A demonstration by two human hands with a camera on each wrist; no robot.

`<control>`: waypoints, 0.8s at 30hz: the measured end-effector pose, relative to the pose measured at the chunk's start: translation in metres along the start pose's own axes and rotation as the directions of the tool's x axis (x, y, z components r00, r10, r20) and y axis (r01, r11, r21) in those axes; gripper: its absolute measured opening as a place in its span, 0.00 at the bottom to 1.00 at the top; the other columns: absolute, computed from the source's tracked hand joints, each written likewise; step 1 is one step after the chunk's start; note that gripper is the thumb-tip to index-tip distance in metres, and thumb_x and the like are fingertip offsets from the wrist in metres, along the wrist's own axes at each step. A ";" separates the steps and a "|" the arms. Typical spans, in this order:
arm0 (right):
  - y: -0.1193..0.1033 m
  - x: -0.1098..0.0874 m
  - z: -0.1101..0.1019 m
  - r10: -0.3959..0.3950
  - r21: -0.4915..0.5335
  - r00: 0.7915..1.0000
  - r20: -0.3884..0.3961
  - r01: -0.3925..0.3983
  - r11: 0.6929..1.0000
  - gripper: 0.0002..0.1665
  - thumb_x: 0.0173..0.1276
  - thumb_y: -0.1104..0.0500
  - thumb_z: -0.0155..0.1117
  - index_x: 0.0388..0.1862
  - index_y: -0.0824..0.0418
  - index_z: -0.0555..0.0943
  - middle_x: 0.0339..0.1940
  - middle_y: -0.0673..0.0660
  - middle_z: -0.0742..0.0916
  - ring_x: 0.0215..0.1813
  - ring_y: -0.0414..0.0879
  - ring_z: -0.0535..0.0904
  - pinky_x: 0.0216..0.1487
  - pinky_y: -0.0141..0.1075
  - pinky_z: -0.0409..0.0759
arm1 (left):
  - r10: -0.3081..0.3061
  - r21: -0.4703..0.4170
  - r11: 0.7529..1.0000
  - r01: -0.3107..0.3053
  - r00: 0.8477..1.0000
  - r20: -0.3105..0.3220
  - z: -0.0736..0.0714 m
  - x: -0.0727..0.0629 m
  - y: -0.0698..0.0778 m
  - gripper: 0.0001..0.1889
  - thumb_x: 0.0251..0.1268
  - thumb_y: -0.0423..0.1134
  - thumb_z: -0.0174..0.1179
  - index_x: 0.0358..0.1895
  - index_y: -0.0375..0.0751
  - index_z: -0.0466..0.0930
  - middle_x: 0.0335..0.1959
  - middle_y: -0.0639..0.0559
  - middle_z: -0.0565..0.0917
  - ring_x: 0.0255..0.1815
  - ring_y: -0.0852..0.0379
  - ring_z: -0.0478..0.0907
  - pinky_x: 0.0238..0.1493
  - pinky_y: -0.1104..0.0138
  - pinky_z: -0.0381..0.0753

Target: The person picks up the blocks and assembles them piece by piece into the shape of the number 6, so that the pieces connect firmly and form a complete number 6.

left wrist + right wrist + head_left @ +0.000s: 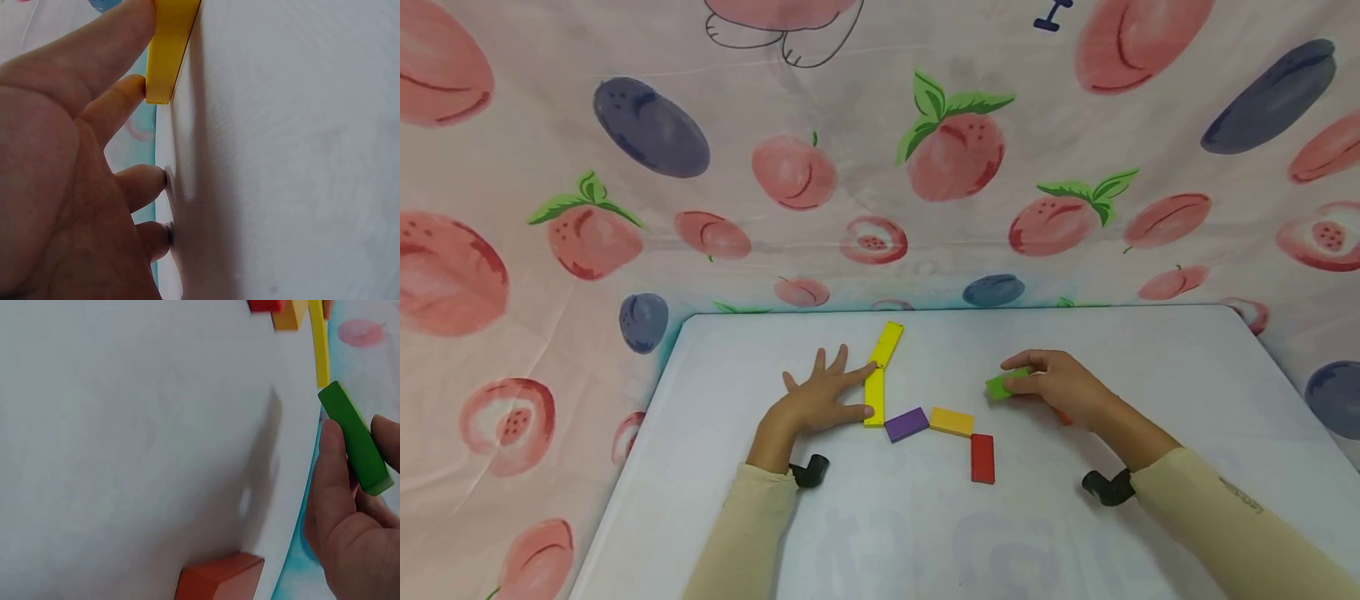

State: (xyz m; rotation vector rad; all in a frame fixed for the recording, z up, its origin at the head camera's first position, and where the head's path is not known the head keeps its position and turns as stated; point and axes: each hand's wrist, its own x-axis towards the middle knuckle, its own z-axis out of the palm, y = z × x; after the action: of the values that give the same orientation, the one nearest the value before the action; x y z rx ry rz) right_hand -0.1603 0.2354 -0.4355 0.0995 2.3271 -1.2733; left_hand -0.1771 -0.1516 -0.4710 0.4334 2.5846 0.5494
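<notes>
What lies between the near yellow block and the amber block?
The head view shows the purple block between the near yellow block and the amber block.

On the white worktop (700, 392), two yellow blocks lie end to end, the farther one (891, 342) slanting toward the far edge. The spread fingers of the left hand (816, 403) touch the nearer one (876, 396) on its side facing the worktop's left edge. A purple block (907, 424), an amber block (951, 421) and a red block (982, 458) continue toward the right edge. Farther that way, the right hand (1063, 390) pinches a green block (997, 387), and an orange piece (1065, 419) shows partly hidden below that hand.
</notes>
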 end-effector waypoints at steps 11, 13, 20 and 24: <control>-0.003 -0.016 0.016 -0.012 0.037 0.998 0.053 0.010 0.999 0.22 0.64 0.48 0.76 0.54 0.55 0.87 0.48 0.57 0.84 0.51 0.52 0.78 0.49 0.37 0.85 | 0.001 -0.012 1.000 -0.001 1.000 0.003 -0.001 -0.002 0.003 0.39 0.63 0.67 0.62 0.78 0.78 0.58 0.86 0.49 0.40 0.85 0.36 0.24 0.64 0.19 0.21; -0.002 -0.018 0.018 -0.024 0.032 0.998 0.059 0.022 0.999 0.22 0.63 0.48 0.76 0.54 0.54 0.88 0.51 0.56 0.85 0.53 0.51 0.77 0.50 0.38 0.86 | 0.003 -0.013 1.000 -0.003 1.000 0.004 -0.002 -0.002 0.002 0.39 0.63 0.67 0.62 0.78 0.78 0.58 0.86 0.48 0.40 0.85 0.36 0.24 0.64 0.19 0.21; -0.001 -0.029 0.026 -0.027 0.092 0.992 0.123 0.016 0.996 0.24 0.65 0.52 0.75 0.60 0.55 0.86 0.63 0.59 0.81 0.61 0.53 0.76 0.55 0.41 0.86 | 0.005 -0.012 1.000 -0.005 1.000 0.006 -0.002 -0.003 0.003 0.39 0.64 0.67 0.62 0.78 0.77 0.58 0.86 0.48 0.39 0.85 0.36 0.24 0.64 0.19 0.21; 0.001 -0.032 0.032 -0.005 0.112 0.990 0.140 -0.010 0.994 0.27 0.62 0.53 0.78 0.61 0.53 0.85 0.67 0.57 0.80 0.65 0.52 0.76 0.54 0.40 0.86 | 0.006 -0.008 1.000 -0.006 1.000 0.001 -0.002 -0.003 0.002 0.39 0.64 0.67 0.62 0.78 0.77 0.58 0.86 0.48 0.40 0.85 0.35 0.24 0.64 0.19 0.21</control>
State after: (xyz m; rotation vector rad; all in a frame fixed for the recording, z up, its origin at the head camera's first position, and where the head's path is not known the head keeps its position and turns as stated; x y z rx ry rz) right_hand -0.1196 0.2154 -0.4362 0.0485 2.1359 -1.3655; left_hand -0.1752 -0.1514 -0.4672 0.4394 2.5797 0.5608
